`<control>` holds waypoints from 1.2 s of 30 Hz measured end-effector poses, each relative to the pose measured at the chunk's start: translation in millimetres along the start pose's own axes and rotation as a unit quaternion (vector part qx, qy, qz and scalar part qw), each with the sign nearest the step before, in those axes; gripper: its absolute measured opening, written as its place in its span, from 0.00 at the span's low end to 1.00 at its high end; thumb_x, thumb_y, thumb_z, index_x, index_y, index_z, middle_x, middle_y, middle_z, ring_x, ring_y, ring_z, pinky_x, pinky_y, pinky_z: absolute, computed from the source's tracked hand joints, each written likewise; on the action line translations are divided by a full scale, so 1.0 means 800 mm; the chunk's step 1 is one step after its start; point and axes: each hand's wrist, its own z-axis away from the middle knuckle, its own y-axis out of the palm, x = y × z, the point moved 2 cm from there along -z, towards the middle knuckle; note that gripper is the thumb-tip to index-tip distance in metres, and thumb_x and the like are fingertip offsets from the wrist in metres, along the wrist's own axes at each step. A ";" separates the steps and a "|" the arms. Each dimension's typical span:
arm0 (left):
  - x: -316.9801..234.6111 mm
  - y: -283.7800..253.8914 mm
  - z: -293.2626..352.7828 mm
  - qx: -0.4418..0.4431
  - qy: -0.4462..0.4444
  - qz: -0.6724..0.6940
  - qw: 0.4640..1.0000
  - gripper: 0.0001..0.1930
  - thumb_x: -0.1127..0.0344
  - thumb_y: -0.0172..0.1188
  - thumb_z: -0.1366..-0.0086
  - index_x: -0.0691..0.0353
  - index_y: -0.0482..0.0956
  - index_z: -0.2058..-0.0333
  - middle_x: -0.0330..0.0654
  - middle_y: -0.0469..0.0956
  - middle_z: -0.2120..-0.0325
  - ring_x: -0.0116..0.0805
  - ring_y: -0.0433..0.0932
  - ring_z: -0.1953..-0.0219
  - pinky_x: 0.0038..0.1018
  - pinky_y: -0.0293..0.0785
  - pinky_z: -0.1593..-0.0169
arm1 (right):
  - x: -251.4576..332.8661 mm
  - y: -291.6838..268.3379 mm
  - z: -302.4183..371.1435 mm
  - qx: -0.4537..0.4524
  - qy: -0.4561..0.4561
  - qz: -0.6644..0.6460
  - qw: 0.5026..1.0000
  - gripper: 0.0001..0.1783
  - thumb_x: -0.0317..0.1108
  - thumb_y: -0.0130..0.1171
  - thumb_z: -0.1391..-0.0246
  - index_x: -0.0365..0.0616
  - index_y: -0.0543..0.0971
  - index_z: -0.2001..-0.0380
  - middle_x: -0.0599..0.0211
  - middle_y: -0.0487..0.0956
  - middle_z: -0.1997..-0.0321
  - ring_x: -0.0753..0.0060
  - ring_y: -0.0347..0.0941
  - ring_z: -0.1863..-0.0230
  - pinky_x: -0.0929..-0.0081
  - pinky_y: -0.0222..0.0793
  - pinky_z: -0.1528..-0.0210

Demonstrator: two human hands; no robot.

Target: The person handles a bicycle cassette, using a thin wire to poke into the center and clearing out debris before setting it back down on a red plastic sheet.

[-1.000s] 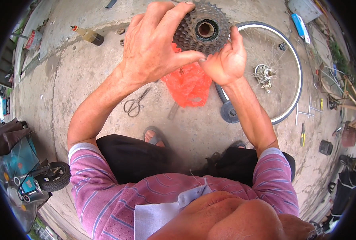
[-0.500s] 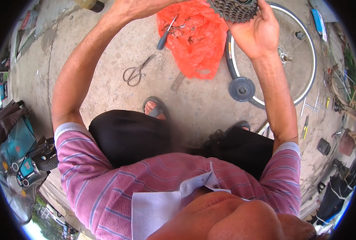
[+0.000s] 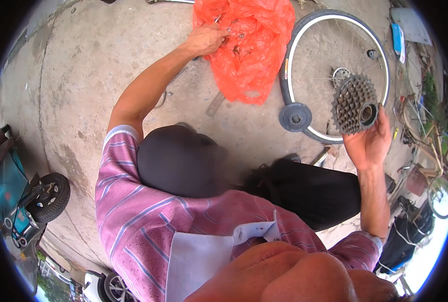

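My right hand [image 3: 370,138] holds up a multi-speed bicycle freewheel [image 3: 355,103], a stack of dark, greasy toothed sprockets, gripped at its lower edge, tilted. It hangs over the near right part of a bicycle wheel [image 3: 286,70] with a white rim. At the orange plastic bag [image 3: 249,65] my left hand [image 3: 209,40] reaches down with fingers closed among small dark metal bits [image 3: 239,50]; what they pinch is hidden. The screwdriver there is mostly covered by that hand. Below my left forearm a scissors handle [image 3: 163,99] shows in part.
A round dark disc [image 3: 295,117] lies against the tyre. A flat metal strip [image 3: 215,104] rests on the concrete near the bag. At the left stands a small black-tyred wheel [image 3: 48,198]; assorted tools and scrap line the right side.
My left hand has come away from the freewheel and down onto the orange bag. The right hand has carried the freewheel to the right and nearer, turning its face.
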 end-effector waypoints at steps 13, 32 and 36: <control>0.035 -0.049 -0.060 -0.044 -0.242 -0.250 0.937 0.21 0.50 0.51 0.33 0.48 0.75 0.45 0.52 0.84 0.62 0.52 0.83 0.58 0.44 0.78 0.53 | 0.026 -0.041 0.005 0.082 -0.008 0.004 0.997 0.29 0.51 0.47 0.36 0.43 0.72 0.39 0.60 0.76 0.40 0.56 0.70 0.39 0.54 0.62 0.35; -0.022 0.001 -0.068 -0.035 -0.151 -0.165 0.974 0.17 0.55 0.56 0.34 0.56 0.77 0.50 0.51 0.79 0.56 0.54 0.78 0.53 0.44 0.75 0.51 | 0.036 -0.056 0.022 0.078 -0.010 -0.003 0.997 0.31 0.53 0.47 0.36 0.43 0.71 0.38 0.59 0.75 0.38 0.56 0.69 0.37 0.53 0.61 0.34; 0.010 0.001 -0.053 -0.074 -0.124 -0.133 0.980 0.15 0.57 0.55 0.34 0.58 0.78 0.53 0.50 0.82 0.65 0.54 0.81 0.62 0.42 0.77 0.58 | 0.033 -0.051 0.025 0.100 -0.009 -0.016 0.995 0.31 0.52 0.46 0.35 0.42 0.71 0.38 0.59 0.74 0.37 0.57 0.68 0.37 0.53 0.59 0.32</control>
